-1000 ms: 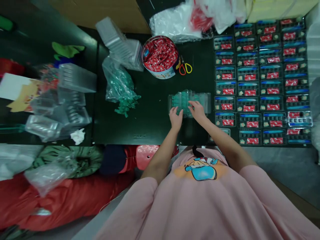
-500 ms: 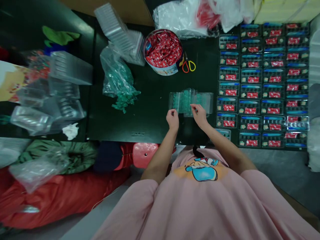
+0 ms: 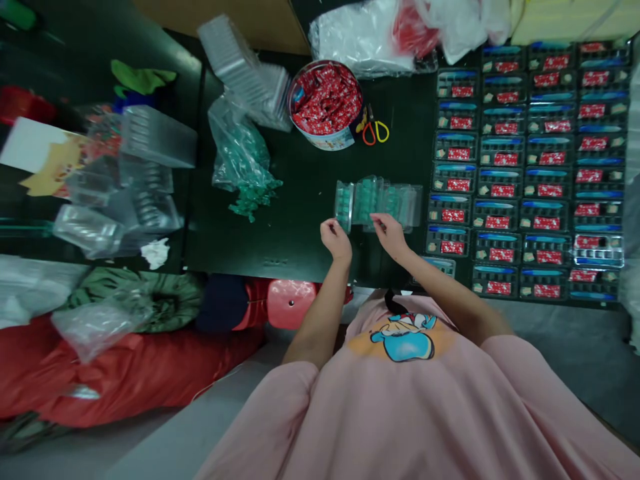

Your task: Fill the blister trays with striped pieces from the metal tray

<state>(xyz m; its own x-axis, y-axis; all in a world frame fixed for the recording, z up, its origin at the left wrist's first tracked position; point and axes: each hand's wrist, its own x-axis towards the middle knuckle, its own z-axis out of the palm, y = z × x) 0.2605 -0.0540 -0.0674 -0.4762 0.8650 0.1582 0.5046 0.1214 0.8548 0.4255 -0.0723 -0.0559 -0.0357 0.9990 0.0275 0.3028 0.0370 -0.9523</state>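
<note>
A row of overlapping clear plastic trays (image 3: 368, 203) with green pieces in them lies on the dark table in front of me. My left hand (image 3: 337, 240) is closed at the near end of the leftmost tray (image 3: 343, 204); what its fingers hold, if anything, is too small to make out. Just to the right, my right hand (image 3: 391, 237) has its thumb and finger pinched together over the near edge of the trays. Anything between those fingertips is hidden. Loose green pieces (image 3: 250, 199) spill from a clear bag (image 3: 231, 143) farther left.
Filled trays (image 3: 503, 173) with blue pens and red packets stand in rows at right. A round tub (image 3: 327, 139) of red packets and scissors (image 3: 375, 131) lie behind the trays. Stacked clear plastic trays (image 3: 240, 63) and plastic boxes (image 3: 157, 137) are at left.
Both hands have shifted a little to the left. The leftmost tray has moved slightly left and stands out more from its neighbours. The camera view has also turned slightly.
</note>
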